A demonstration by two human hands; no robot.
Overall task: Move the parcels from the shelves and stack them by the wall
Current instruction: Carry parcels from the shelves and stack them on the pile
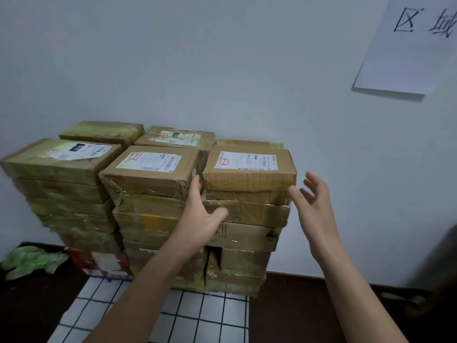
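Observation:
Several stacks of brown taped cardboard parcels stand against the pale wall point(222, 70). The top parcel point(249, 169) of the right front stack carries a white shipping label. My left hand point(200, 214) reaches up at that parcel's left side, fingers straight, fingertips in the gap beside the neighbouring top parcel point(150, 167). My right hand point(314, 206) hovers just off the right edge of the same parcel, fingers spread and relaxed, holding nothing.
A white sheet with handwritten characters point(405, 45) hangs on the wall at upper right. A white checked cloth point(197, 318) lies on the dark floor in front of the stacks. A green crumpled item point(29, 261) lies at lower left. A grey object point(442, 258) stands at right.

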